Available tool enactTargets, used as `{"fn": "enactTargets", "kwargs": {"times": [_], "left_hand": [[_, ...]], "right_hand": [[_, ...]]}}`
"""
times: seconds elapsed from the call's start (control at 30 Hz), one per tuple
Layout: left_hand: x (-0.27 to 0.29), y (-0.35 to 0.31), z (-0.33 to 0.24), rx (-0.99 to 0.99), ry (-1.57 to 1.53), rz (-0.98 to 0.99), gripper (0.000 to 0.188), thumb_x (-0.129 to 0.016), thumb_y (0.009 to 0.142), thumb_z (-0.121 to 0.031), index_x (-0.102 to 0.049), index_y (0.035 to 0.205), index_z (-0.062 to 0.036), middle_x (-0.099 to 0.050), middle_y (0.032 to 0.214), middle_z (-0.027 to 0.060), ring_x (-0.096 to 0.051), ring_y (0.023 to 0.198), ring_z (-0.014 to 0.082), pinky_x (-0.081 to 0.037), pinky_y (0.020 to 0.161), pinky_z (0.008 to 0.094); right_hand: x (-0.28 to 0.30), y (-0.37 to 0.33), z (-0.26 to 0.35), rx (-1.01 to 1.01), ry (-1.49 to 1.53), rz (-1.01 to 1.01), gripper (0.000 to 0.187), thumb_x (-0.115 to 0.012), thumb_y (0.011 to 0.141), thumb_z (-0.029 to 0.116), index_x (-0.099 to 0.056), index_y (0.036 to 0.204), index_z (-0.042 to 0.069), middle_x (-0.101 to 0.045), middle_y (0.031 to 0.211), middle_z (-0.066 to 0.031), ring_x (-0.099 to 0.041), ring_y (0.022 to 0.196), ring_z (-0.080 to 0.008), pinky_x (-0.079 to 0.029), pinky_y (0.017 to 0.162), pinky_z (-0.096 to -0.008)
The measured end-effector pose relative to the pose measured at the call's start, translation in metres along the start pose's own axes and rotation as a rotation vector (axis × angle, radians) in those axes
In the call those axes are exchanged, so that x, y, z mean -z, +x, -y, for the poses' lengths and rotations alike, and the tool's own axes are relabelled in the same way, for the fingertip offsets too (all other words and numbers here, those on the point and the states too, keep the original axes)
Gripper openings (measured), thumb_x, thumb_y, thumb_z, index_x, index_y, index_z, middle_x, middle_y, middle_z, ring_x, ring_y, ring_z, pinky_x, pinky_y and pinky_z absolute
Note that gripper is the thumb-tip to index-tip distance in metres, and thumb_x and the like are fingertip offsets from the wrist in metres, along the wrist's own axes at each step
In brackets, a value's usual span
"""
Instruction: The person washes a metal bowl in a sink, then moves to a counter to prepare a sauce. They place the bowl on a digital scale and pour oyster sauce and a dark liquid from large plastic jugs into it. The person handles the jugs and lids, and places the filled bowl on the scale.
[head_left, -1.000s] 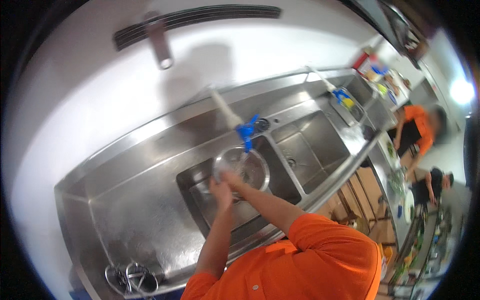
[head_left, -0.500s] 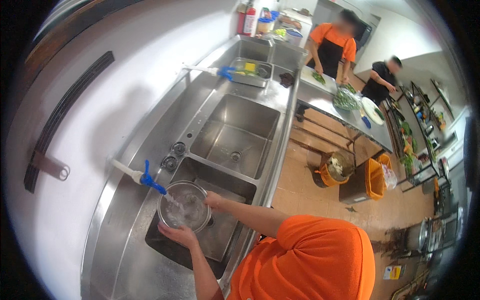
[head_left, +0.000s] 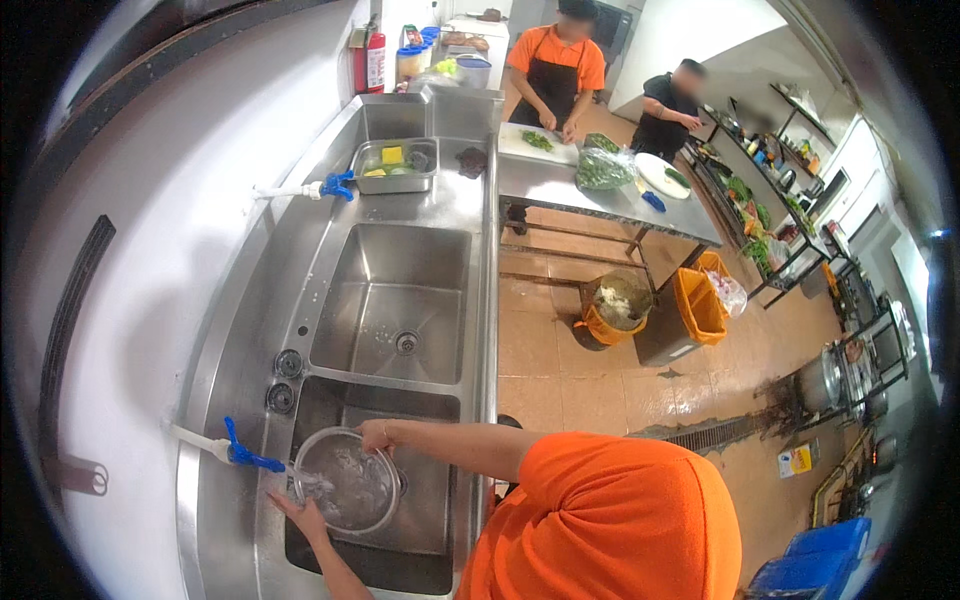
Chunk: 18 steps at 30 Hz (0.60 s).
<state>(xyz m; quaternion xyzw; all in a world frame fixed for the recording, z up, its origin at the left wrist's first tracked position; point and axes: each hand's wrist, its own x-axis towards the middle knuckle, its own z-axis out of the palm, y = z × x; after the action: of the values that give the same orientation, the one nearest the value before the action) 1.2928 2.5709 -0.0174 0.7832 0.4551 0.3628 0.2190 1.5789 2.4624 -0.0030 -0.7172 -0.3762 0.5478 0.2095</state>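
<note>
A round metal bowl [head_left: 350, 500] with water in it is held over the near sink basin [head_left: 425, 405]. My right hand [head_left: 378, 436] grips its far right rim, fingers closed. At the near left rim is my left hand [head_left: 303, 517], its thumb on the edge and its fingers along the outer side, partly hidden. Beside that hand, the blue-handled tap [head_left: 250, 457] on a white pipe runs water into the bowl at its left rim. The bowl covers part of the basin and its drain.
Beyond lies a second basin [head_left: 400, 285]; two black drain fittings [head_left: 288, 363] sit on the ledge. Farther off are another blue tap [head_left: 335, 186] and a steel tray [head_left: 395, 183] with a yellow sponge. A co-worker [head_left: 560, 70] cuts greens at a table [head_left: 540, 188]; another person [head_left: 672, 105] stands behind.
My view has turned, so the sinks appear farther left and more upright. The bowl has moved slightly away from the tap, both hands still at its rim. Water keeps running.
</note>
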Motion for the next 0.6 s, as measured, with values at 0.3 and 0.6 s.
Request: {"fn": "enactTargets", "kwargs": {"times": [0.3,0.6], "left_hand": [[0.046,-0.040,0.022,0.902,-0.848,0.040,0.072,-0.054,0.074,0.008,-0.045,0.145,-0.0011,-0.054,0.138,0.0161,-0.058,0.120,0.0279,-0.050,0.099,0.0408],[-0.002,-0.052,-0.064,0.716,-0.665,-0.243,0.046,-0.062,0.085,0.003,-0.060,0.131,0.0019,-0.066,0.119,0.0103,-0.061,0.105,0.0189,-0.048,0.091,0.0309]], "right_hand": [[-0.079,0.019,0.043,0.316,-0.387,-0.654,0.031,-0.066,0.086,0.018,-0.062,0.112,0.001,-0.062,0.117,-0.0189,-0.058,0.108,-0.0403,-0.050,0.096,-0.0476],[-0.140,0.043,0.070,0.451,-0.533,-0.365,0.028,-0.066,0.084,0.026,-0.072,0.103,0.007,-0.072,0.103,-0.0201,-0.070,0.097,-0.0376,-0.055,0.085,-0.0462]]}}
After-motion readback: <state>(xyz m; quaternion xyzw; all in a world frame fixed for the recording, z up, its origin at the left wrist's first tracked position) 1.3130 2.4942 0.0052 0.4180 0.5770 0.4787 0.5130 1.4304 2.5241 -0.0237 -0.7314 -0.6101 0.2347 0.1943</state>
